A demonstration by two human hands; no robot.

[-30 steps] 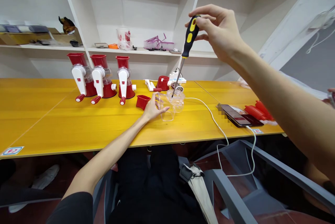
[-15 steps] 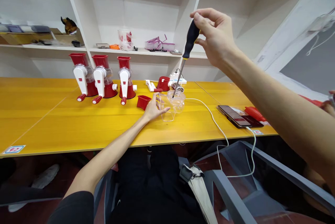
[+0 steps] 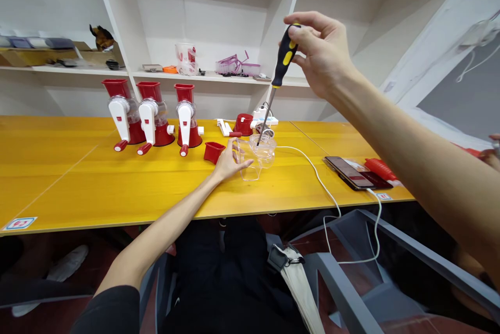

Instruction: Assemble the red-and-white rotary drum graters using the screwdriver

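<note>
My right hand (image 3: 322,47) is closed around the dark handle of a screwdriver (image 3: 284,58), which has yellow patches. The shaft slants down, and its tip is inside the round opening of a clear plastic grater body (image 3: 265,159). On the table, my left hand (image 3: 230,162) grips the left side of that clear body, thumb in front and fingers behind. Just left of this hand lies a red hopper piece (image 3: 214,152). Behind the clear body are a red base (image 3: 244,124) and a white crank handle (image 3: 226,128) with a red grip.
Three assembled red-and-white rotary graters (image 3: 188,120) stand at the left on the yellow table (image 3: 117,188). A phone (image 3: 349,171) with a white cable (image 3: 318,175) lies at the right, near red items (image 3: 379,169). White shelves behind hold purple plastic parts (image 3: 238,65). Another person's hand shows at the right edge.
The screwdriver handle has turned in my right hand, so its yellow patches now face me. The tip stays in the clear body, and my left hand keeps its place.
</note>
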